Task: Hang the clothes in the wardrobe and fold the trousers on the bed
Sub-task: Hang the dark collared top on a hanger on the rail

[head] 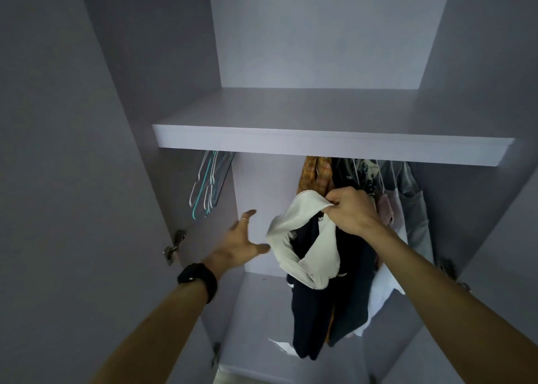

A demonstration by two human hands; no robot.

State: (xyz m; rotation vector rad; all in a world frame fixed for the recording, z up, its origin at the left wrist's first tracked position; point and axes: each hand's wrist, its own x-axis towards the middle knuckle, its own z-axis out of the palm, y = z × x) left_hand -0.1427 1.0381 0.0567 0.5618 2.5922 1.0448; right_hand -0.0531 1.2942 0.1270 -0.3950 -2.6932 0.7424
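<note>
Location: an open pale lilac panelled wardrobe [262, 179], seen from the front. A pale lilac board shelf [320, 142] spans it, and its front edge hides the rail beneath.

Right hand [350, 210]: fingers and thumb pinch the white scalloped collar of a navy-and-white long-sleeved garment [305, 255]. The garment is held up just below the shelf, at the left end of the hung row. Gripping it high lets the body and sleeves drop free, which I judge suits settling it at rail height. Whether a hanger is inside it cannot be determined.

Left hand [241, 238]: open, fingers spread, holding nothing. It sits just left of the garment's white sleeve; contact at the thumb cannot be confirmed. A black wristwatch [198, 278] is on that wrist. The hand points towards a bunch of empty white and teal wire hangers [208, 182] hanging at the left under the shelf. I judge it is either reaching for one or steadying the sleeve.

Hung row, right: an orange checked garment [316, 174], dark items and a pale grey garment [416, 209], packed close. The open space lies between the hangers and this row, which probably explains where the garment is held.

Trousers and bed are not in view, so that part of the task cannot be assessed.
</note>
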